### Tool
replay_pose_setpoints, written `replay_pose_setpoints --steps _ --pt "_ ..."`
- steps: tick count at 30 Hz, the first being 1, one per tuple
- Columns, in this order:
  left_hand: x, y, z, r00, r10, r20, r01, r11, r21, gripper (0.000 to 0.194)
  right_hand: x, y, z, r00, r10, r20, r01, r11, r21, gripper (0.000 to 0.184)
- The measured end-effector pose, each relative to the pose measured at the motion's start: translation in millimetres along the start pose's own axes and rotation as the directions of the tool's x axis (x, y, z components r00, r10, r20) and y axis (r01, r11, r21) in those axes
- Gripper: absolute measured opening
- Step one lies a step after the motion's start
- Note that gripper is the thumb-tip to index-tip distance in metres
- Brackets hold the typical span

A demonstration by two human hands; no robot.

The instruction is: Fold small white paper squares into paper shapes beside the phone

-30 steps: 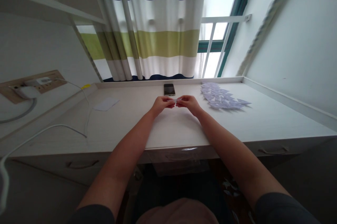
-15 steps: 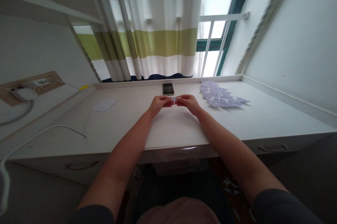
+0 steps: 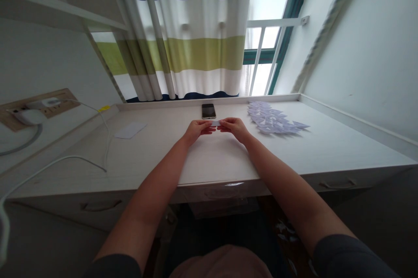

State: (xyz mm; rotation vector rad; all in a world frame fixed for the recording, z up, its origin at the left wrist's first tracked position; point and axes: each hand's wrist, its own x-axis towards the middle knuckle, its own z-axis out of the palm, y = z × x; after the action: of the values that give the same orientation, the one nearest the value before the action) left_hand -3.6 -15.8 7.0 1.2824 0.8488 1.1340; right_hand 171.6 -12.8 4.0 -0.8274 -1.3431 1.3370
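Note:
Between my two hands, just above the white desk (image 3: 209, 162), is a small folded piece of white paper (image 3: 215, 123). My left hand (image 3: 198, 130) pinches its left end with thumb and fingers. At the other end, my right hand (image 3: 233, 128) grips it the same way. Much of the paper is hidden by my fingers. A dark-screened phone (image 3: 208, 111) lies right behind the hands. To the right lies a heap of pointed folded paper pieces (image 3: 272, 116). Some flat white paper (image 3: 131, 130) rests on the left part of the desk.
A white cable (image 3: 81, 157) runs across the desk's left side from a wall socket (image 3: 48, 103). A low rim (image 3: 163, 103) borders the back, with a striped curtain (image 3: 202, 51) behind. Paper scraps (image 3: 287, 231) lie below the desk on the right.
The hands stay in nearly the same place, still pinching the paper. Slightly more of the paper shows between the fingertips now.

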Motion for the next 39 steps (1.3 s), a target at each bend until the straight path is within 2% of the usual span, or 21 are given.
replay_pose_setpoints --steps 9,18,22,27,34,39 --pt "-1 1 -2.4 0.999 -0.034 -0.003 0.034 0.996 0.088 0.029 -1 1 2 1.0 0.015 -0.024 -0.016 0.999 -0.045 0.025" --pt "0 1 -0.5 0.999 -0.034 -0.006 0.035 0.999 0.019 0.03 -1 0 3 0.998 -0.029 -0.062 0.025 0.998 -0.064 0.03" --pt "1 -1 1.4 0.998 -0.038 -0.048 0.037 0.999 -0.037 0.024 -1 2 7 0.997 -0.08 -0.014 0.079 0.994 -0.08 0.033" --pt "1 -1 2.2 0.995 -0.035 -0.091 0.028 0.997 -0.075 0.021 -3 2 12 0.998 -0.062 0.022 0.064 0.993 -0.096 0.031" --pt "1 -5 3.0 1.0 -0.03 -0.002 0.03 0.999 0.017 0.029 -2 7 10 1.0 0.018 0.022 -0.013 0.975 -0.22 0.025" --pt "3 -8 4.4 0.999 0.035 -0.023 -0.034 0.999 0.039 0.032 3 14 7 0.998 -0.068 -0.007 0.062 0.942 -0.331 0.021"
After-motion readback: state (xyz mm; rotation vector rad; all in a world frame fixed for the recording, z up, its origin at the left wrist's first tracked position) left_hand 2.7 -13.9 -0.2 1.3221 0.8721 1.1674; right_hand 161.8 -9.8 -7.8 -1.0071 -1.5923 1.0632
